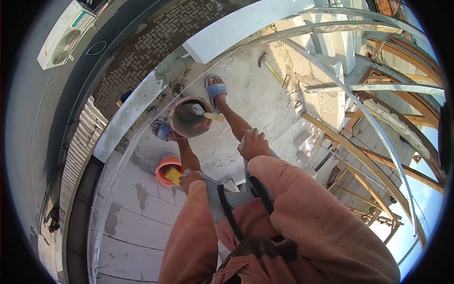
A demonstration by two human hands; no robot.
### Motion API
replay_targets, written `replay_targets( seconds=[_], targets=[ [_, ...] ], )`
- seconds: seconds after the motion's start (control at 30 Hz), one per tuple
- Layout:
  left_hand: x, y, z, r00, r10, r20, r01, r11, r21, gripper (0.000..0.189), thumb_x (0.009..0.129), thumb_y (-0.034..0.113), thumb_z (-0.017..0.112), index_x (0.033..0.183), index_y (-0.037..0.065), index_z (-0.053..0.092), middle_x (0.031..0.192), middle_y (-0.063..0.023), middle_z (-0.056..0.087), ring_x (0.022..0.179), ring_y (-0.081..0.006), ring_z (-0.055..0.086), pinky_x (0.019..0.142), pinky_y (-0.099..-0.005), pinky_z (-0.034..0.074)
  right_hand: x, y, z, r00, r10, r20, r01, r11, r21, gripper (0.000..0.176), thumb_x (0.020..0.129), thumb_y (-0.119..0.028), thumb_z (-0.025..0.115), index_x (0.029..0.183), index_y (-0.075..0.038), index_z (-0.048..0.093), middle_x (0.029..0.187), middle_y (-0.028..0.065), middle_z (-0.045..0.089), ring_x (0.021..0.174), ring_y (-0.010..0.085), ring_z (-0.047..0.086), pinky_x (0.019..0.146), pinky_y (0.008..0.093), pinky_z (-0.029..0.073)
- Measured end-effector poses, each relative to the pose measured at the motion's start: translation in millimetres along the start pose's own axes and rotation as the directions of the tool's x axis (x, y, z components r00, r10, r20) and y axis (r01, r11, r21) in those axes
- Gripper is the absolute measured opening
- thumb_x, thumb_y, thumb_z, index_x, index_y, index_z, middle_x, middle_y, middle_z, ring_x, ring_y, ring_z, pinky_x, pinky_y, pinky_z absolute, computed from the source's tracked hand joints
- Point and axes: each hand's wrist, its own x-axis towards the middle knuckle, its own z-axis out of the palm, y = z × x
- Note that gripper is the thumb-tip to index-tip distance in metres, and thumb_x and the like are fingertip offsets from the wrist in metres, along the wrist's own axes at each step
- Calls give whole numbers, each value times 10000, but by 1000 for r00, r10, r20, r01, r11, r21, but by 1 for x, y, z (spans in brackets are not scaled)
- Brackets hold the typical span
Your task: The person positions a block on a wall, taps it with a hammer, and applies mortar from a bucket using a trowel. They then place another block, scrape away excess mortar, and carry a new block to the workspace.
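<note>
Resting both hands low on my legs, well apart from each other. Right hand (254,143) sits at my right knee, fingers curled over the grey shorts (239,199); can't tell if it grips cloth. Left hand (190,177) is by my left knee, fingers mostly hidden, can't tell if spread or closed. Nearest to it: orange bucket (159,171), tilted in view, yellow sponge (173,176) inside. Dark bucket (182,120) stands between my feet, ahead of both hands. Trowel (213,116) in it, blade end inside with grey stuff on it, pale handle out over the rim toward my right leg. Blue slides (217,89) on both feet. Hammer (272,70) with yellow handle lies on the concrete floor (243,71) ahead and right. White block (246,26) sits at the far edge; timber beams (359,151) off to the right.
</note>
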Motion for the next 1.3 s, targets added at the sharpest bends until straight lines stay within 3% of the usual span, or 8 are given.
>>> replay_targets(
  seconds=[0.13,0.2,0.27,0.37,0.47,0.57,1.1,1.3],
  targets=[
    [43,-19,35,986,161,-38,-150,968,200,649,956,584,458,1332,64,559,1306,-189,637,1190,-391,643,987,-549,492,-5,0,2,1000,25,7,-25,999,36,747,813,-444,769,1428,-131,481,1358,155,511,1204,385,552,924,503,537],
    [45,-14,32,986,165,-36,-154,966,206,648,955,585,463,1331,67,563,1305,-183,639,1188,-387,643,994,-546,491,-5,0,-2,998,47,39,-49,997,54,724,830,-412,755,1437,-130,482,1367,139,508,1216,365,541,948,495,519],
    [11,1,0,999,27,-29,-25,999,47,653,955,588,467,1335,67,563,1301,-175,642,1188,-382,643,1004,-540,491,-5,0,0,997,63,40,-66,995,69,715,835,-405,751,1438,-131,480,1366,135,512,1212,362,544,950,494,519],
    [22,0,6,993,84,-81,-72,988,137,676,958,597,470,1355,56,551,1298,-172,649,1172,-376,655,1006,-519,502,-6,2,10,997,73,22,-74,994,85,739,820,-437,761,1431,-130,481,1355,144,516,1207,371,550,940,499,530],
    [26,-5,8,955,281,-92,-257,943,212,702,959,607,481,1371,42,542,1302,-179,652,1168,-378,663,990,-509,517,-7,4,18,996,91,19,-92,989,114,753,810,-453,768,1427,-129,485,1349,150,519,1204,376,554,936,502,536],
    [0,11,-17,991,118,-63,-110,986,121,708,955,610,496,1374,42,544,1298,-183,655,1164,-386,666,978,-517,523,-9,5,24,994,109,25,-112,984,140,749,810,-452,768,1425,-127,490,1348,153,522,1205,376,555,938,505,536],
    [-27,21,-23,995,25,-94,-15,994,108,665,935,581,480,1339,60,568,1313,-164,644,1163,-378,661,958,-532,516,-10,8,10,992,100,79,-111,982,154,694,843,-409,750,1418,-112,502,1382,144,520,1204,351,557,948,490,521],
    [0,9,3,994,58,-97,-48,994,95,626,936,567,485,1310,76,588,1294,-154,650,1155,-368,663,957,-544,506,-4,11,17,997,70,35,-74,988,136,737,821,-430,759,1431,-120,486,1344,180,509,1199,404,554,931,517,537]
  ],
)
